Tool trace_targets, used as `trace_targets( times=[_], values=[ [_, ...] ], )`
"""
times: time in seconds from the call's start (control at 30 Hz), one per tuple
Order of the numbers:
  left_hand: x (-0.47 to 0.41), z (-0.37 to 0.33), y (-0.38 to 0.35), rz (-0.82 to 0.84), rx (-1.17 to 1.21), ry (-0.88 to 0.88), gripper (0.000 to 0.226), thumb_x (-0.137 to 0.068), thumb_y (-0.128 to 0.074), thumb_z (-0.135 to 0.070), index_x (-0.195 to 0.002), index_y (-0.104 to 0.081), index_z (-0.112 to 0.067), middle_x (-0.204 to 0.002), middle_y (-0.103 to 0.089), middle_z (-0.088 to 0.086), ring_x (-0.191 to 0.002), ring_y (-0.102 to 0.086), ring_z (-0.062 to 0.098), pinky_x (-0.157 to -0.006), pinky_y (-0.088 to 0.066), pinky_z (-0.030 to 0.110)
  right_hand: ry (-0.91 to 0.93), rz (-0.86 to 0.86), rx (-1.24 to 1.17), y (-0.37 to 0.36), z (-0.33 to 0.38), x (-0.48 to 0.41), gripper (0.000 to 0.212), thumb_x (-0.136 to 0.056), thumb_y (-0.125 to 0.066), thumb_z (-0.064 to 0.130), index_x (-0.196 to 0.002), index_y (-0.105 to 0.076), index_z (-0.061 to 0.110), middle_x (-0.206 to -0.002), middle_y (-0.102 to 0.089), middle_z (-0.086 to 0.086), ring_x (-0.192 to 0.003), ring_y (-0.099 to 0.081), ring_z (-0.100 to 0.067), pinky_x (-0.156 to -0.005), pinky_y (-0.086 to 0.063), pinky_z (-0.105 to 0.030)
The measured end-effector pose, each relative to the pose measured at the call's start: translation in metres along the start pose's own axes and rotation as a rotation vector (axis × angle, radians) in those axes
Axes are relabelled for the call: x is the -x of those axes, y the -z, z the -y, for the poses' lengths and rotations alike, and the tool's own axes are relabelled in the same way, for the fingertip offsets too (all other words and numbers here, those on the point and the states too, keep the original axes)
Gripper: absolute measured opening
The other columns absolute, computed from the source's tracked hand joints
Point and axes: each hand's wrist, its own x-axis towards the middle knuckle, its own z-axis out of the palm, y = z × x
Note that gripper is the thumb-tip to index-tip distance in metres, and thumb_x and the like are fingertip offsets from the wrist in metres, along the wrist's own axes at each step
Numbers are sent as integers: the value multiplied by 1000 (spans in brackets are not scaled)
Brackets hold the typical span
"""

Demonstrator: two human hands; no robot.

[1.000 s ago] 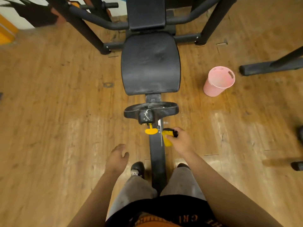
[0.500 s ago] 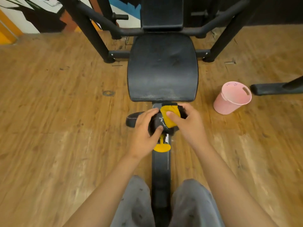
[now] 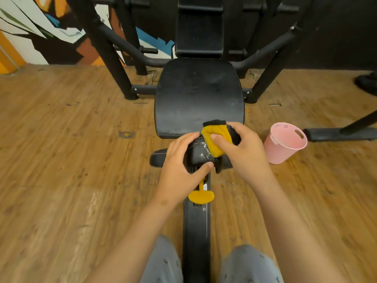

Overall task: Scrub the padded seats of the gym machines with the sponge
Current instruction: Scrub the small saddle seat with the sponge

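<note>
Both hands up from bench rail (image 3: pixel 195 231) onto small front pad (image 3: pixel 196 155) since a second ago. Now sponge (image 3: pixel 216 139) lies on pad top, at near edge of big seat (image 3: pixel 199 97). Grip: left hand (image 3: pixel 179 166) curls round pad's left side; right hand (image 3: pixel 244 152) pinches sponge, thumb on yellow face. Sponge yellow side up, long axis along bench rail, far end over seat edge. Wood plank floor (image 3: pixel 71 160), mural wall (image 3: pixel 40 27) far left, pink bucket (image 3: pixel 285 142) right of seat.

Yellow-and-black sponge (image 3: pixel 216 139), black padded seat (image 3: pixel 199 94), pink bucket (image 3: pixel 284 142), yellow knob (image 3: pixel 201 196), brown wood-grain floor (image 3: pixel 71 160)
</note>
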Motion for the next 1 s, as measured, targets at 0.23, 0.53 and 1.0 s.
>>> trace_targets(
  times=[0.23,0.53,1.0],
  values=[
    [-2,9,7,57,5,-27,69,-76,-79,-30,-137,-45,-34,-131,-41,-32,-128,-33,-10,-101,-23,0,38,-101,239,3,10,-3,18,-87,-66,28,-101,-65,17,-85,-66,7,-80,-62,-7,-60,-41,-7],
    [-7,10,15,110,65,-5,71,-74,-82,-28,-135,-48,-34,-128,-46,-26,-125,-37,-4,-103,-30,14,129,-184,531,-15,18,4,26,-90,-60,30,-112,-64,15,-101,-64,-3,-88,-55,-13,-65,-33,-16],
    [-3,4,20,178,53,68,73,-79,-77,-18,-141,-41,-34,-135,-41,-25,-128,-32,-6,-106,-29,17,157,-167,314,-10,0,28,24,-88,-65,24,-112,-64,23,-99,-64,7,-92,-59,-6,-71,-44,-10]
  ],
)
